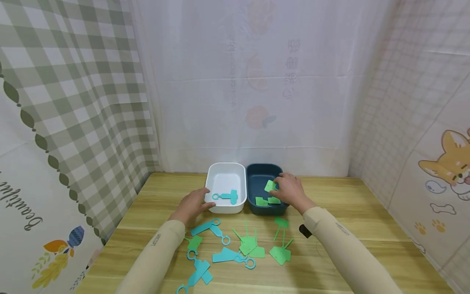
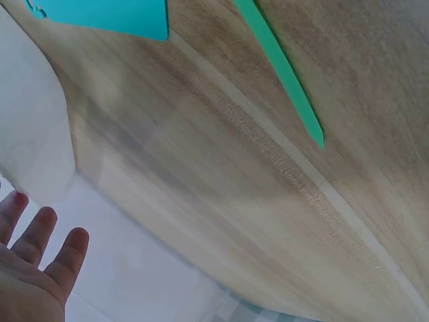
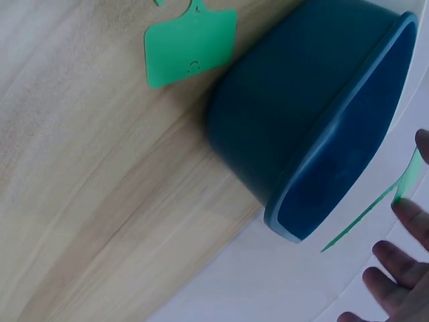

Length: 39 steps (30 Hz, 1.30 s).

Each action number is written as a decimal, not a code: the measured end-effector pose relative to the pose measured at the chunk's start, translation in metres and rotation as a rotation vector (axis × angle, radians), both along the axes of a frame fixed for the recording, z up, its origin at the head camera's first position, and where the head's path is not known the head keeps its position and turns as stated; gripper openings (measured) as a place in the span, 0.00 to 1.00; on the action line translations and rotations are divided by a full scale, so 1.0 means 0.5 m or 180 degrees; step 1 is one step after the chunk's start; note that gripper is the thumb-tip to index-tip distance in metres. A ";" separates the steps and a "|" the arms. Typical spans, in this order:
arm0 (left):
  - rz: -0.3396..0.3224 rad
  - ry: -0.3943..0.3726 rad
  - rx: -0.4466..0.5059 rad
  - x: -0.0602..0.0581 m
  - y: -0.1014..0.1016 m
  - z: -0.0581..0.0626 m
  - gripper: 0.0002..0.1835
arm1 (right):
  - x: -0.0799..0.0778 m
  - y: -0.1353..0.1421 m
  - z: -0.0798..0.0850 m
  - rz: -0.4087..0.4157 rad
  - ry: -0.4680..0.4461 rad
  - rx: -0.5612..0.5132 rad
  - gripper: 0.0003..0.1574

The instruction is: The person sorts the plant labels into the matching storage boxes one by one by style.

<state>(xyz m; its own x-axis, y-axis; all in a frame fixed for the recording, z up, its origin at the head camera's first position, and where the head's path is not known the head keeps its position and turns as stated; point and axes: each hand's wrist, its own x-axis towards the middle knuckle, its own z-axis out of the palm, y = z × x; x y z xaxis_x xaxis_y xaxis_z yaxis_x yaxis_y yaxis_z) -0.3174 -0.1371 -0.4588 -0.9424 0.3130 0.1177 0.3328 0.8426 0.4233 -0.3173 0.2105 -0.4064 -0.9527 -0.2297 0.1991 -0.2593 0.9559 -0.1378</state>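
Observation:
My right hand (image 1: 291,190) is over the navy bin (image 1: 266,209), pinching a green plant label (image 1: 270,186) between thumb and finger. In the right wrist view the label's thin stake (image 3: 362,221) points down past the bin's rim. Two more green labels (image 1: 261,201) lie inside that bin. My left hand (image 1: 192,204) is at the left side of the white bin (image 1: 225,209), its fingers loosely extended at the rim. A blue tag with a ring end (image 1: 225,196) lies in the white bin.
In front of the bins lie several blue ring-ended tags (image 1: 225,255) and several green labels (image 1: 247,245), some overlapping. A small black object (image 1: 304,231) is beside the right sleeve. The wooden table (image 1: 341,204) ends at a white curtain (image 1: 293,134) behind.

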 end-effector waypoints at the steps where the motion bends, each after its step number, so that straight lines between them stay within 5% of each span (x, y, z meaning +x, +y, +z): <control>1: 0.0006 -0.0005 -0.0008 0.000 0.000 0.001 0.31 | -0.003 -0.001 -0.001 0.0023 -0.0040 0.0007 0.29; 19: -0.0002 0.0013 -0.0085 -0.002 0.001 0.007 0.27 | -0.026 -0.042 -0.060 0.0243 -0.0286 0.0212 0.26; 31: -0.0036 -0.0026 -0.0046 -0.005 0.005 -0.002 0.26 | -0.019 -0.056 -0.047 0.0146 -0.0289 0.0366 0.35; 39: -0.0029 0.0053 -0.0127 -0.004 0.001 0.003 0.24 | -0.017 -0.038 -0.049 0.0073 -0.0188 0.0277 0.32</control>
<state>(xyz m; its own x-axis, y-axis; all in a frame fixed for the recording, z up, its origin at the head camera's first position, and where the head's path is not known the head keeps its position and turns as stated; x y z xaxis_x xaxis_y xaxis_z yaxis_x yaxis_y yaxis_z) -0.3193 -0.1366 -0.4572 -0.9376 0.3263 0.1206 0.3471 0.8557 0.3837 -0.3257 0.1913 -0.4307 -0.9565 -0.2655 0.1213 -0.2751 0.9589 -0.0703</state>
